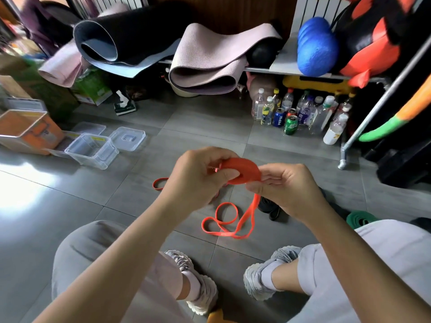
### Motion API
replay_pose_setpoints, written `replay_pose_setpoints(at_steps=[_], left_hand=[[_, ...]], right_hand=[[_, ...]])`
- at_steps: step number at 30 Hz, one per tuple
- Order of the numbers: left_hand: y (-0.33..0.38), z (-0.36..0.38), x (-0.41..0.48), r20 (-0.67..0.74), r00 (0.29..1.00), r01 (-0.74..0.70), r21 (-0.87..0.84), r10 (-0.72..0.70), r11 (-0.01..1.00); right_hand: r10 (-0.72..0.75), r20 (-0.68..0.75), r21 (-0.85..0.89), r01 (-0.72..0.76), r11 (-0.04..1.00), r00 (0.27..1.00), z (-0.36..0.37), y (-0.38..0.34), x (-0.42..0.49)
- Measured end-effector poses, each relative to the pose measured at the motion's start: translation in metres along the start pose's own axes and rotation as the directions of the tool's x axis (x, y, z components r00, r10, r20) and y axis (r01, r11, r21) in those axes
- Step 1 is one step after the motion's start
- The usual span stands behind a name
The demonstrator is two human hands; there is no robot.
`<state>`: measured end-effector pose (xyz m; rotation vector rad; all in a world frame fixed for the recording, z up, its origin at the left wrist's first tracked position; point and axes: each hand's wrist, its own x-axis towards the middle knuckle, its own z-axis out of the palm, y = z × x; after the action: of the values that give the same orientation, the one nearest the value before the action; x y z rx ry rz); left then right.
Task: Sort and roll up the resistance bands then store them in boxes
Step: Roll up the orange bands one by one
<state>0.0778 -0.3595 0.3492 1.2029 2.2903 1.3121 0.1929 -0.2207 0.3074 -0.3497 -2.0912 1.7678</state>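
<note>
Nearest me, below both hands, the loose tail of the flat orange-red rubber resistance band [245,170] loops on the floor and rises beneath my right hand [285,190]. Its rolled coil sits between the hands, with my left hand [198,176] pinching it and the right fingers curled on its edge. The open clear plastic box [92,149] lies beyond and left; I judge the left hand nearer.

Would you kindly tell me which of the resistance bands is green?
The coiled band beside the right knee; the orange band is gripped by the left hand and right hand.
</note>
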Motion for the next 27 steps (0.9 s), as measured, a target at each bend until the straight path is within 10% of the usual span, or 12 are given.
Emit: replay_pose_setpoints(at_steps=[4,8,10,13,17,27], left_hand=[[0.001,0.008,0.001,-0.09,0.988,0.083,-0.371,-0.125,0.925],[-0.001,0.029,-0.006,0.068,0.969,0.202,-0.774,-0.239,0.601],[-0.005,0.03,-0.007,0.079,0.969,0.221,-0.697,-0.233,0.682],[-0.013,0.019,-0.004,0.005,0.999,0.037,-0.119,-0.037,0.992],[-0.001,0.007,0.002,0.165,0.968,-0.232,0.312,0.188,0.921],[0.002,0.014,0.001,-0.147,0.973,0.101,-0.419,-0.178,0.902]], right_hand=[[-0.039,-0.051,0.182,0.048,0.982,0.998,0.003,-0.001,-0.001],[-0.085,-0.128,0.265,0.116,0.957,0.988,0.005,-0.004,0.0],[-0.092,-0.124,0.17,0.112,0.979,0.988,0.003,-0.002,-0.001],[-0.054,-0.063,-0.026,0.052,0.998,0.997,-0.002,0.004,0.001],[-0.045,0.026,-0.144,0.048,0.988,0.999,-0.003,0.004,0.006],[-0.065,-0.019,0.086,0.067,0.994,0.998,-0.004,-0.001,0.011]])
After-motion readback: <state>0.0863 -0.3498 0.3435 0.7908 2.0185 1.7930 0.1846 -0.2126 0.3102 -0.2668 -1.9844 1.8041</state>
